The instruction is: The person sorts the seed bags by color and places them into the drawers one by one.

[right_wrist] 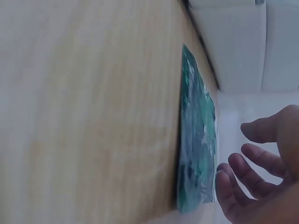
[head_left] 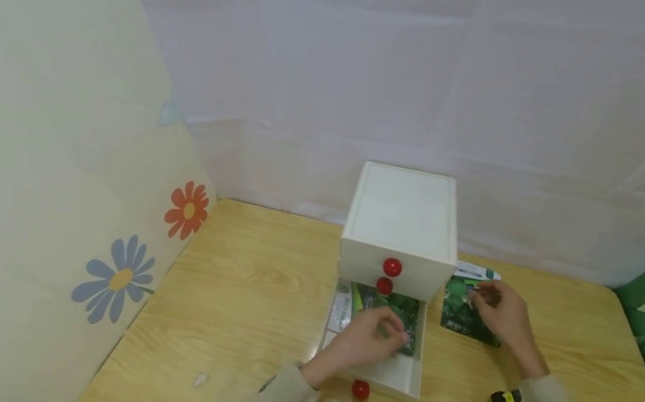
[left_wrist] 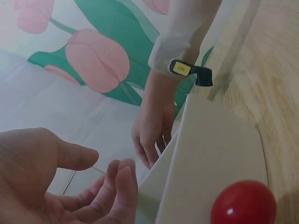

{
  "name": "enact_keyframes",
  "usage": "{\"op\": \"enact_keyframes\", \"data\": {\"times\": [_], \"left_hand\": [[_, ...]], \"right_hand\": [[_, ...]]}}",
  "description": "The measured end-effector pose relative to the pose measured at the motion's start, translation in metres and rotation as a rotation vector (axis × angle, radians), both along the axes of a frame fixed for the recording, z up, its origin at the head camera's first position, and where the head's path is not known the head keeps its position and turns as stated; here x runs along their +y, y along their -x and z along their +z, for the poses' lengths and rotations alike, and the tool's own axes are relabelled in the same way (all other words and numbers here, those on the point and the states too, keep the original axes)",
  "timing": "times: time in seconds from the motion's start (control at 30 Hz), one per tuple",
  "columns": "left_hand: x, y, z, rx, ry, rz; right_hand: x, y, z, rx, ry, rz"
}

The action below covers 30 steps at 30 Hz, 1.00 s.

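Observation:
A white drawer box (head_left: 405,210) with red round knobs stands on the table, its lower drawer (head_left: 405,380) pulled out. Inside that drawer lie a dark green packet (head_left: 406,307) and a white-and-green packet (head_left: 341,311). Above the drawer hovers my left hand (head_left: 364,339), fingers loosely bent, holding nothing; the left wrist view shows a gap between thumb and fingers. To the right of the box, another green packet (head_left: 462,312) lies flat on the table. My right hand (head_left: 502,315) is just over it, thumb and fingers apart and empty in the right wrist view.
Another white-and-green packet (head_left: 475,271) lies partly under the green one. A red knob (head_left: 360,390) sticks out from the drawer's front. Behind the box hangs a pale cloth (head_left: 314,88); a flower-printed panel (head_left: 54,154) borders the table on the left.

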<state>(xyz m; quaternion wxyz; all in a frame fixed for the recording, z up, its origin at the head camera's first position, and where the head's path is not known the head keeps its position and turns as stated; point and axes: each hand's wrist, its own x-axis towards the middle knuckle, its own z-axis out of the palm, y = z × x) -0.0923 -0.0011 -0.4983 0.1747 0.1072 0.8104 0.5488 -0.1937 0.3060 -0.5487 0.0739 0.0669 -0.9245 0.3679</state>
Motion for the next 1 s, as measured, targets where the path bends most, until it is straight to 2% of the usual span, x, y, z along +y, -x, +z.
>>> {"op": "enact_keyframes", "data": {"times": [0.17, 0.33, 0.57, 0.7, 0.83, 1.0], "left_hand": [[0.01, 0.001, 0.001, -0.006, -0.033, -0.007], [0.021, 0.002, 0.002, 0.018, -0.022, -0.027], [0.037, 0.002, 0.004, -0.071, -0.09, -0.055], [0.048, 0.003, 0.004, -0.093, -0.098, -0.066], [0.061, 0.004, 0.003, -0.075, -0.041, -0.082], [0.077, 0.006, 0.001, -0.041, 0.02, -0.105]], "right_hand": [[0.005, 0.01, 0.004, -0.036, -0.016, 0.019], [0.006, 0.019, 0.004, 0.0, -0.043, 0.036], [0.015, 0.039, -0.002, 0.089, -0.116, 0.068], [0.024, 0.048, -0.007, 0.066, -0.168, 0.087], [0.028, 0.054, -0.008, -0.002, -0.209, 0.113], [0.029, 0.059, -0.008, -0.012, -0.23, 0.148]]}}
